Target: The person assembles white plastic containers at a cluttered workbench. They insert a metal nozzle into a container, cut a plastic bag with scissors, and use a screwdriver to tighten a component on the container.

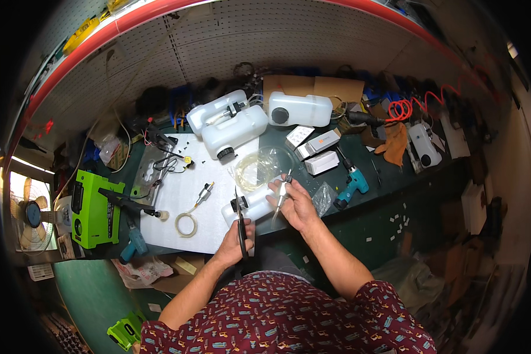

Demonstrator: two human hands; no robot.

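My left hand point(235, 241) is closed round a black-handled hand tool point(242, 233), slim and pointed; I cannot make out whether it is pliers or scissors. Between the fingers of my right hand point(298, 206) is a small metal fitting point(281, 190) with a short clear tube hanging from it. Behind and between both hands lies a white plastic tank point(255, 204) with a black fitting, partly hidden. A similar metal fitting point(204, 193) joined to a coil of clear tubing point(186, 225) rests on the white sheet point(159, 227) to the left.
More white tanks point(236, 131) stand at the back, near small boxes point(321, 143). A teal cordless drill point(353, 182) lies right of my right hand. A bagged tubing coil point(253, 169) sits beyond the tank. At left are a metal bracket point(153, 168) and a green machine point(94, 209).
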